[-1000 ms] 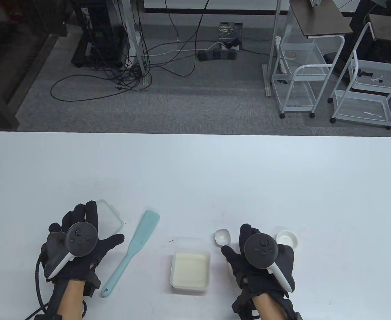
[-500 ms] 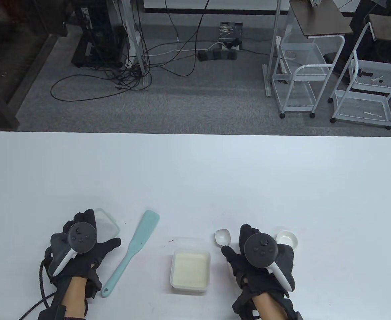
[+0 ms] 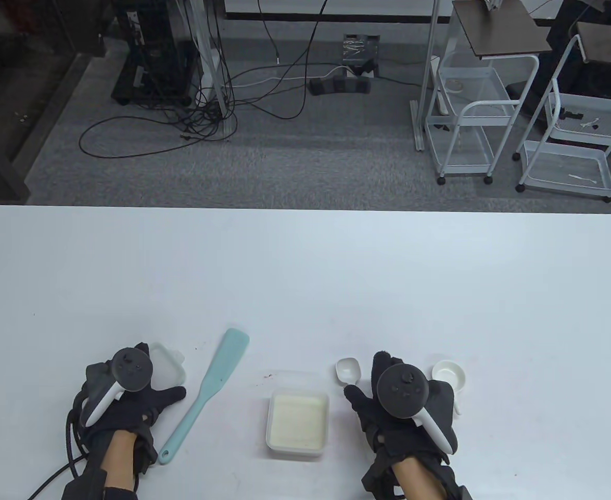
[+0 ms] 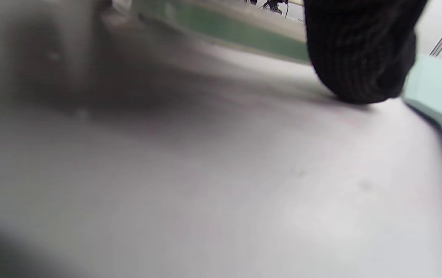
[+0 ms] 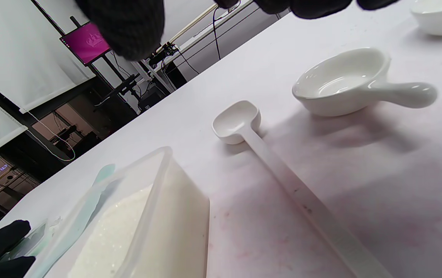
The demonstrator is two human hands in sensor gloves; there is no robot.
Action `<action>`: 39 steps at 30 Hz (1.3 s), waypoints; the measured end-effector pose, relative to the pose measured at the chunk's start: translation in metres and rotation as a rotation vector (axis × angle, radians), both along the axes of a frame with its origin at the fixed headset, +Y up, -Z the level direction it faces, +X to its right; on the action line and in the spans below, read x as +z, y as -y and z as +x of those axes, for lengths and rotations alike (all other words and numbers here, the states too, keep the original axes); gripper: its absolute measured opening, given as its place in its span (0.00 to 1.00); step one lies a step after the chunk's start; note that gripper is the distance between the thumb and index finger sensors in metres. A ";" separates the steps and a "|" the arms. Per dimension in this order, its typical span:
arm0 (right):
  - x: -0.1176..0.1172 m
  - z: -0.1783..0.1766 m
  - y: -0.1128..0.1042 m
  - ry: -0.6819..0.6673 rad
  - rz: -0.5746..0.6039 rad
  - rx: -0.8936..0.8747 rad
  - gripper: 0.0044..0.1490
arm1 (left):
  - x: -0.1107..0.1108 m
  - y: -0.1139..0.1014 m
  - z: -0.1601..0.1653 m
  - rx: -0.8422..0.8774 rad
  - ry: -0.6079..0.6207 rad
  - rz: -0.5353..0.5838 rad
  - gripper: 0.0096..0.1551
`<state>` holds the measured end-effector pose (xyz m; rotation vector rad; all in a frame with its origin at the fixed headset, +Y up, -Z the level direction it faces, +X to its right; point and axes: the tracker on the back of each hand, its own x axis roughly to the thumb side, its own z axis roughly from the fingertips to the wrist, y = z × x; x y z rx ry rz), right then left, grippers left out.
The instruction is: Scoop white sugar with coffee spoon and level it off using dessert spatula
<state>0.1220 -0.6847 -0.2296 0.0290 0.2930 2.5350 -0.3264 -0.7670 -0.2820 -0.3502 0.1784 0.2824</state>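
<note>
White bench [image 3: 305, 271] carries all items near its front edge. Clear square plastic container [image 3: 297, 421] of white sugar [image 3: 298, 420] sits at centre front. Long-handled white plastic coffee spoon [image 5: 240, 124] lies flat on the bench just right of the container, bowl pointing away, empty; the handle runs back under the right hand [image 3: 407, 411]. Right hand hovers over the spoon handle, grip loosely spread, fingers [image 5: 126, 27] clear of the spoon in the right wrist view; nothing held. Small white ceramic handled dish [image 5: 344, 83] stands just beyond and right of the spoon. Pale mint-green silicone dessert spatula [image 3: 206, 388] lies diagonally left of the container, blade away, handle toward the front edge, untouched. Left hand [image 3: 123, 401] rests left of the spatula, thumb extended toward it, over a clear plastic lid [image 3: 170, 364]; whether its grip touches the lid I cannot tell, left wrist view being blurred.
</note>
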 end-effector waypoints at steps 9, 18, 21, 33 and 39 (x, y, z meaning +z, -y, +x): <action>0.000 0.000 -0.001 0.000 0.003 -0.011 0.54 | 0.000 -0.023 0.003 -0.004 0.012 0.111 0.73; 0.000 0.001 -0.001 0.002 0.008 -0.013 0.54 | 0.010 -0.081 0.044 0.139 0.152 0.333 0.70; 0.000 0.000 -0.001 0.001 0.013 -0.011 0.54 | 0.018 -0.098 0.068 0.178 0.231 0.392 0.70; 0.002 -0.003 -0.003 -0.010 0.031 0.002 0.54 | 0.033 -0.098 0.147 0.215 0.502 0.395 0.68; 0.003 -0.003 -0.003 -0.010 0.030 0.009 0.54 | 0.029 -0.088 0.152 0.151 0.519 0.335 0.68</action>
